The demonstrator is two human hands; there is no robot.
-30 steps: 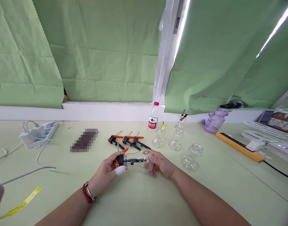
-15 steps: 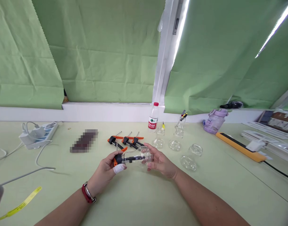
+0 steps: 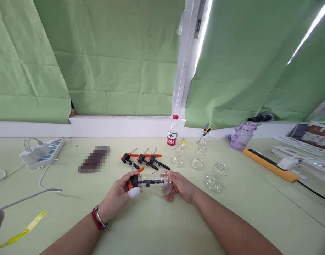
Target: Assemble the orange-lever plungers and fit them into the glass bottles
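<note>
A clear glass bottle point(image 3: 166, 184) lies sideways just above the table between my hands. My left hand point(image 3: 118, 194), its thumb wrapped in white, is closed around the black-and-orange pump cap point(image 3: 135, 181) at the bottle's neck. The cap's black tube runs inside the glass. At the other end, my right hand point(image 3: 184, 187) grips the rounded base of the bottle, fingers curled around it. Beyond my hands lie three more pump caps point(image 3: 142, 160) with orange levers, metal spouts and black tubes. To the right stand several empty glass bottles point(image 3: 213, 182).
A water bottle with a red cap point(image 3: 172, 136) stands near the wall. Screwdrivers point(image 3: 205, 131) sit in a glass bottle behind. A purple jug point(image 3: 242, 136) and an orange power strip point(image 3: 271, 165) are at right. A white power strip point(image 3: 49, 154) with cables is at left.
My right hand has shifted its fingers around the bottle's base, and the bottle has rotated slightly. My left hand has stayed on the pump cap.
</note>
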